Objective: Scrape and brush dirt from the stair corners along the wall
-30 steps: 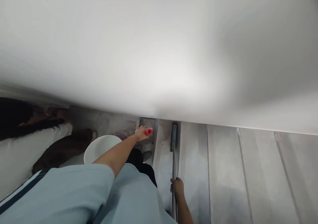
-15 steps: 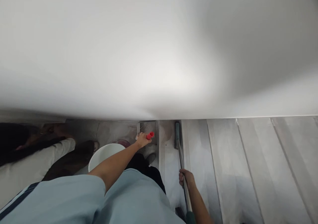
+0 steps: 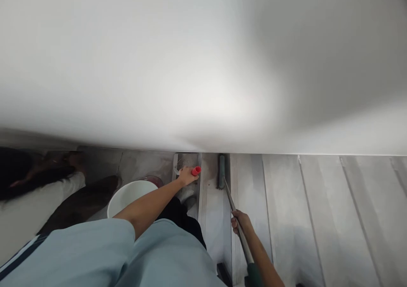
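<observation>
Looking down from head height, a white wall fills the upper two thirds of the frame and grey steps run along the bottom. At lower right, the right hand (image 3: 241, 223) is wrapped closed around the thin metal pole of a long-handled brush (image 3: 233, 210). The pole slants up and left from the fist to a dark green brush head (image 3: 221, 171), which rests on a step at the wall's foot, just right of centre. The pole looks rigid, light and smooth, so a firm mid-shaft hold probably steers it best. Left of the brush head, the left hand (image 3: 185, 176) is closed on a small tool with a red handle (image 3: 196, 171). A white bucket (image 3: 127, 196) sits below that arm. Another person's legs (image 3: 47, 202) show at far left.
</observation>
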Motion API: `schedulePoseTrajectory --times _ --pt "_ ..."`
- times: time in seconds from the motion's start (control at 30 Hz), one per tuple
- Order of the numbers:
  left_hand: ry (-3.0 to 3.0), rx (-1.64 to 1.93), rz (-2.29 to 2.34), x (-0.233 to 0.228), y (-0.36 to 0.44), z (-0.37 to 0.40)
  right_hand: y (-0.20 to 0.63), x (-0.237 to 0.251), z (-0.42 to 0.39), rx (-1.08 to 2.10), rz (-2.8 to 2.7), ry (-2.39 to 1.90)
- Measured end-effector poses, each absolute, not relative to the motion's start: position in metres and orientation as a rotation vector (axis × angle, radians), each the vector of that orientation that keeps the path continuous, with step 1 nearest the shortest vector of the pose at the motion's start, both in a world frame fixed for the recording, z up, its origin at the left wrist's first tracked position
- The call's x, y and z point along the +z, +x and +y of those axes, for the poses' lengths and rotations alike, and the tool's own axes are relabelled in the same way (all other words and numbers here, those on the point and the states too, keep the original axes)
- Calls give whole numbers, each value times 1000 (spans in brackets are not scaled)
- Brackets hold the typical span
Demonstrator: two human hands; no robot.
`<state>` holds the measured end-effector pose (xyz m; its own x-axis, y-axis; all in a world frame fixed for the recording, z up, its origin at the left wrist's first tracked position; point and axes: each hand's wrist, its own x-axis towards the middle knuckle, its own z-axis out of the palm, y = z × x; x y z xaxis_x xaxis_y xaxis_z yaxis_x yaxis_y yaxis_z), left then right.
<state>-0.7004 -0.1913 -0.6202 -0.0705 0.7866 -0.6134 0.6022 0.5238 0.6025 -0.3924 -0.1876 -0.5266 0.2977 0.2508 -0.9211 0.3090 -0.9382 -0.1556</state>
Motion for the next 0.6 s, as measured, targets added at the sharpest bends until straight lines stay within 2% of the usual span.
schedulePoseTrajectory --times 0.1,0.2,0.3,0.43,0.6 --pt "1154 224 1796 -624 -701 -190 -416 -539 -178 -1705 580 2520" --pt "1166 206 1805 -630 -708 -187 -436 -542 -157 -1601 691 2372" --pt "1178 197 1804 -633 -718 -186 -423 -530 -154 -1635 708 2306" --pt "1200 222 1766 -633 -725 -189 -405 -522 -163 -1766 593 2450" --pt "1207 246 1724 -629 -724 -192 -422 -535 -150 -1627 624 2389"
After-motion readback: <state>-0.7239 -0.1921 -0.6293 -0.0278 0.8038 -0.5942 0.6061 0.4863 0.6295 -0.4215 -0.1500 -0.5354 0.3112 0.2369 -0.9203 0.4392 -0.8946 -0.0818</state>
